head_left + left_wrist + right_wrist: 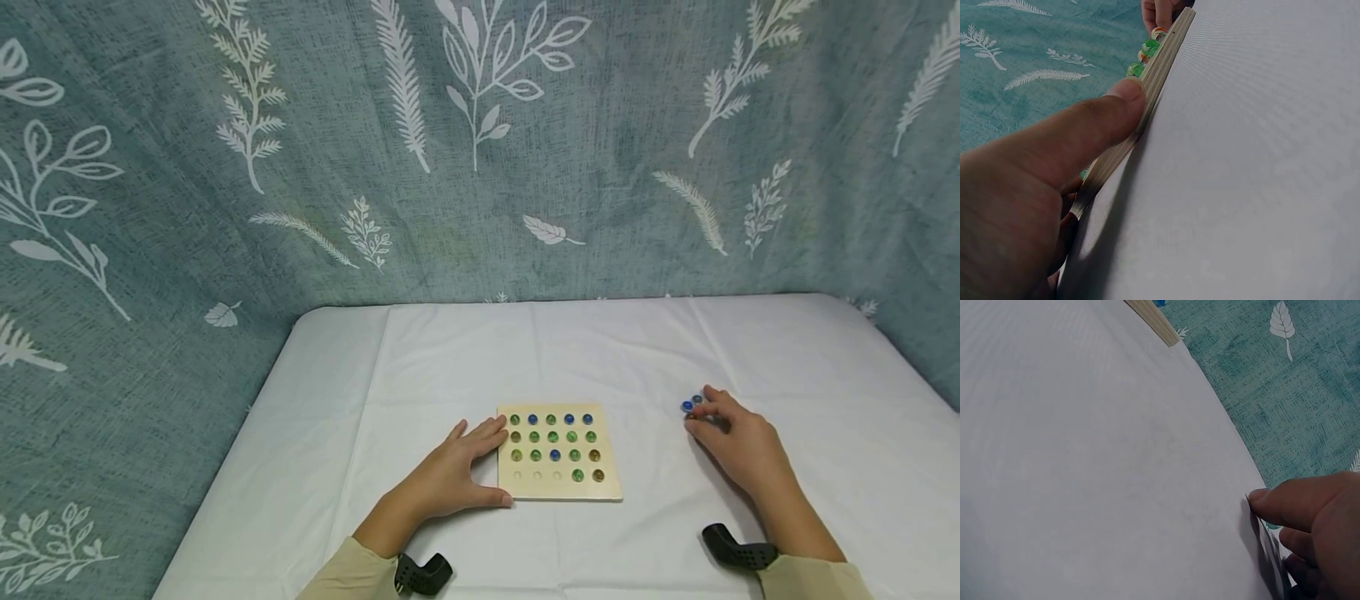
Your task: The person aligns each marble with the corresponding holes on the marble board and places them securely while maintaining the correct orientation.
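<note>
A pale wooden board point(561, 492) lies on the white cloth, with rows of small round hollows. Green, blue and amber marbles point(552, 437) fill most of them; three hollows at the near left are bare. My left hand point(453, 479) rests at the board's left side, fingers spread and fairly straight, the thumb against its near edge. In the left wrist view the thumb point(1127, 90) presses the board's side point(1157, 81). Off to the right, my right hand point(742, 446) pinches a dark amber marble point(691, 416) between thumb and fingertip. Blue marbles point(687, 406) lie just beside those fingers.
White cloth point(450, 358) covers the table, slightly creased. A blue-green curtain with white leaf prints point(480, 217) hangs behind and at both sides. Black devices point(738, 550) are worn on both wrists. In the right wrist view, a board corner point(1160, 325) shows at the top.
</note>
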`<action>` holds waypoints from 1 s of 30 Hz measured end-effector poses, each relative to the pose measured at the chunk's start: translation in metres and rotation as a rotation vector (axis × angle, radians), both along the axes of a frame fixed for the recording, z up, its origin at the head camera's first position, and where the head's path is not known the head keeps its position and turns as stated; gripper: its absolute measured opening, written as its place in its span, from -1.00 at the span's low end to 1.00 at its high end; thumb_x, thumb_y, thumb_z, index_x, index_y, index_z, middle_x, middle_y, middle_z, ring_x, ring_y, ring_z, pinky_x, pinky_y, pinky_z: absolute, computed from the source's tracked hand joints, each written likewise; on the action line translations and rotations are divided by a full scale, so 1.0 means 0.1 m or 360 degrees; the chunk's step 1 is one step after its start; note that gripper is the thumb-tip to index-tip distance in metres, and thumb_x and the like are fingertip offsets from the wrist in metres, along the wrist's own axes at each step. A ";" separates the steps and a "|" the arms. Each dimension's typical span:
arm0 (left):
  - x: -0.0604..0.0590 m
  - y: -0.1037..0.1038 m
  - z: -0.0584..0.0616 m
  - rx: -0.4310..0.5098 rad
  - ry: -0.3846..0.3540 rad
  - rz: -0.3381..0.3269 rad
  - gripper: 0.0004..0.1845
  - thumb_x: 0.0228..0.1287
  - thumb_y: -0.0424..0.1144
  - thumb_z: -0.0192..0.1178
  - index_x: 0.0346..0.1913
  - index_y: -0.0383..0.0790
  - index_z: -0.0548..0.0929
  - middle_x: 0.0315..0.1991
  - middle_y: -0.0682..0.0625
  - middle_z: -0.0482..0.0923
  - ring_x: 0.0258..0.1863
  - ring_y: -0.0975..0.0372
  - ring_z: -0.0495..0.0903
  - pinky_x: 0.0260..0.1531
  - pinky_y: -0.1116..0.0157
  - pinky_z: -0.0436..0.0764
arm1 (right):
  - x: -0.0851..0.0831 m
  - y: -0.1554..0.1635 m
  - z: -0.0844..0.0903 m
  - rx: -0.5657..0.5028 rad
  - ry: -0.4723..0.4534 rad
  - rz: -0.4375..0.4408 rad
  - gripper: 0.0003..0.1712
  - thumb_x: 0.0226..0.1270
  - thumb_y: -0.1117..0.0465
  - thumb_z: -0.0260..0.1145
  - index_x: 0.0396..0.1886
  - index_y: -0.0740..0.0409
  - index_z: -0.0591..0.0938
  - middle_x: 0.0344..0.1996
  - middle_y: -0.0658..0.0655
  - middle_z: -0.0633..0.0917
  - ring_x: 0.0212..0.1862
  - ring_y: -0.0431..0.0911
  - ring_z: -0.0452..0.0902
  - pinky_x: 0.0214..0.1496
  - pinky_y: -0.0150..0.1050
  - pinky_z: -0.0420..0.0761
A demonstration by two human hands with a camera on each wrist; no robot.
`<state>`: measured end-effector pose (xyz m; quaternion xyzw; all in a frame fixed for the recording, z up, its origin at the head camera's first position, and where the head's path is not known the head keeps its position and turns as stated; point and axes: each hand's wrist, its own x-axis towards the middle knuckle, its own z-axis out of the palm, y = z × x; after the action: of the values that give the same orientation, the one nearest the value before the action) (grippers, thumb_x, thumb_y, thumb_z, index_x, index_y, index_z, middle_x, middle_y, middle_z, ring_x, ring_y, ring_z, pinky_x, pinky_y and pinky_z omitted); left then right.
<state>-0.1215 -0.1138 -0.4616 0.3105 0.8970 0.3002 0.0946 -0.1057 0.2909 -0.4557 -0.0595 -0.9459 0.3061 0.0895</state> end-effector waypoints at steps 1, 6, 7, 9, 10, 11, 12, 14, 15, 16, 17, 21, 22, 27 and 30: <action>0.00 0.00 0.00 -0.0003 0.0001 -0.0001 0.04 -0.10 0.27 0.46 0.46 -0.11 0.35 0.53 0.16 0.09 0.53 0.28 0.06 0.58 0.06 -0.14 | 0.00 0.00 0.00 0.0005 0.0002 0.0009 -0.68 0.38 0.06 0.28 -0.09 0.21 0.67 0.38 0.38 0.38 0.40 0.39 0.21 0.32 0.41 0.26; 0.00 -0.01 0.01 -0.0007 0.0008 -0.0010 0.04 -0.10 0.27 0.46 0.46 -0.12 0.34 0.54 0.15 0.09 0.54 0.27 0.06 0.58 0.04 -0.13 | 0.01 0.00 -0.01 0.0019 0.0001 0.0032 -0.66 0.37 0.05 0.29 -0.09 0.23 0.68 0.37 0.38 0.39 0.40 0.39 0.22 0.30 0.41 0.27; 0.00 -0.01 0.01 -0.0007 0.0009 -0.0010 0.04 -0.10 0.27 0.46 0.46 -0.12 0.34 0.54 0.15 0.09 0.53 0.27 0.07 0.58 0.04 -0.13 | 0.01 0.00 -0.01 0.0021 0.0001 0.0033 -0.66 0.37 0.05 0.29 -0.08 0.23 0.68 0.37 0.38 0.39 0.40 0.39 0.22 0.30 0.41 0.27; 0.00 -0.01 0.01 -0.0008 0.0005 -0.0008 0.05 -0.10 0.26 0.46 0.46 -0.12 0.34 0.54 0.15 0.09 0.54 0.27 0.07 0.58 0.05 -0.13 | 0.01 0.00 -0.01 0.0020 -0.0001 0.0035 -0.65 0.38 0.04 0.28 -0.08 0.23 0.68 0.38 0.37 0.39 0.40 0.39 0.22 0.30 0.41 0.26; 0.00 -0.01 0.02 -0.0008 0.0005 -0.0007 0.05 -0.10 0.26 0.46 0.46 -0.12 0.34 0.54 0.15 0.09 0.53 0.27 0.07 0.58 0.05 -0.13 | 0.01 0.00 -0.01 0.0020 -0.0003 0.0036 -0.65 0.38 0.04 0.28 -0.07 0.23 0.68 0.38 0.37 0.39 0.40 0.39 0.21 0.30 0.42 0.26; 0.00 -0.01 0.02 -0.0010 0.0010 -0.0008 0.05 -0.10 0.27 0.46 0.46 -0.13 0.34 0.54 0.14 0.10 0.53 0.26 0.07 0.58 0.04 -0.12 | 0.01 0.00 -0.01 0.0021 -0.0003 0.0035 -0.65 0.38 0.04 0.28 -0.07 0.23 0.68 0.38 0.37 0.39 0.40 0.39 0.21 0.30 0.42 0.26; 0.00 -0.01 0.02 -0.0011 0.0012 -0.0008 0.05 -0.10 0.27 0.46 0.46 -0.13 0.34 0.54 0.14 0.10 0.54 0.26 0.07 0.58 0.04 -0.12 | 0.01 0.00 -0.01 0.0020 -0.0003 0.0035 -0.65 0.38 0.05 0.28 -0.07 0.23 0.68 0.38 0.37 0.39 0.40 0.39 0.21 0.30 0.42 0.26; 0.00 -0.01 0.02 -0.0012 0.0005 -0.0004 0.05 -0.10 0.26 0.46 0.46 -0.13 0.34 0.54 0.14 0.10 0.54 0.27 0.07 0.58 0.04 -0.12 | 0.01 0.00 -0.01 0.0022 -0.0004 0.0036 -0.65 0.38 0.04 0.28 -0.07 0.23 0.68 0.38 0.37 0.39 0.40 0.39 0.21 0.30 0.42 0.26; 0.00 -0.01 0.02 -0.0012 0.0006 -0.0004 0.05 -0.10 0.27 0.46 0.46 -0.13 0.34 0.53 0.14 0.10 0.54 0.26 0.07 0.58 0.04 -0.12 | 0.01 0.00 -0.01 0.0020 -0.0005 0.0034 -0.65 0.38 0.04 0.28 -0.07 0.23 0.69 0.38 0.37 0.38 0.41 0.39 0.21 0.30 0.42 0.26; 0.00 -0.01 0.02 -0.0012 0.0005 -0.0004 0.05 -0.10 0.27 0.46 0.46 -0.12 0.34 0.54 0.14 0.10 0.54 0.27 0.07 0.58 0.04 -0.12 | 0.01 0.00 -0.01 0.0019 -0.0006 0.0031 -0.65 0.38 0.04 0.28 -0.07 0.23 0.69 0.38 0.36 0.38 0.41 0.38 0.21 0.30 0.42 0.26; 0.00 -0.01 0.02 -0.0012 0.0004 -0.0005 0.05 -0.10 0.27 0.46 0.46 -0.12 0.34 0.54 0.14 0.10 0.54 0.27 0.07 0.58 0.04 -0.12 | 0.01 0.00 -0.01 0.0019 -0.0006 0.0029 -0.64 0.38 0.03 0.29 -0.07 0.23 0.69 0.38 0.36 0.38 0.41 0.38 0.21 0.30 0.42 0.26; 0.00 0.00 0.02 -0.0014 0.0000 -0.0002 0.05 -0.10 0.28 0.45 0.46 -0.11 0.34 0.53 0.15 0.09 0.54 0.28 0.06 0.58 0.04 -0.13 | 0.01 0.00 0.00 0.0008 0.0010 0.0018 -0.63 0.38 0.03 0.30 -0.08 0.24 0.69 0.37 0.36 0.40 0.41 0.37 0.22 0.31 0.40 0.27; 0.00 0.00 0.02 -0.0015 0.0000 -0.0001 0.05 -0.10 0.28 0.45 0.46 -0.11 0.34 0.54 0.15 0.09 0.54 0.28 0.06 0.58 0.04 -0.13 | 0.01 -0.01 0.01 0.0000 0.0015 0.0015 -0.63 0.38 0.03 0.30 -0.08 0.25 0.69 0.37 0.36 0.40 0.41 0.37 0.22 0.32 0.39 0.27; 0.01 0.00 0.02 -0.0015 0.0010 0.0004 0.05 -0.11 0.29 0.45 0.46 -0.11 0.34 0.53 0.15 0.10 0.53 0.27 0.07 0.58 0.03 -0.12 | 0.01 -0.06 0.09 -0.0058 0.0041 0.0014 -0.56 0.40 -0.03 0.27 -0.06 0.28 0.69 0.38 0.31 0.40 0.42 0.33 0.22 0.34 0.38 0.26; 0.00 0.00 0.02 -0.0014 0.0012 0.0006 0.05 -0.11 0.29 0.45 0.46 -0.11 0.35 0.53 0.15 0.10 0.53 0.27 0.08 0.58 0.04 -0.11 | 0.02 -0.15 0.16 -0.0092 0.0055 0.0045 -0.51 0.41 -0.08 0.25 -0.03 0.28 0.69 0.39 0.28 0.40 0.44 0.30 0.21 0.33 0.41 0.25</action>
<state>-0.1210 -0.1137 -0.4596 0.3095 0.8992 0.2952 0.0920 -0.1033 0.2762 -0.4400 -0.0433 -0.9358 0.3354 0.0998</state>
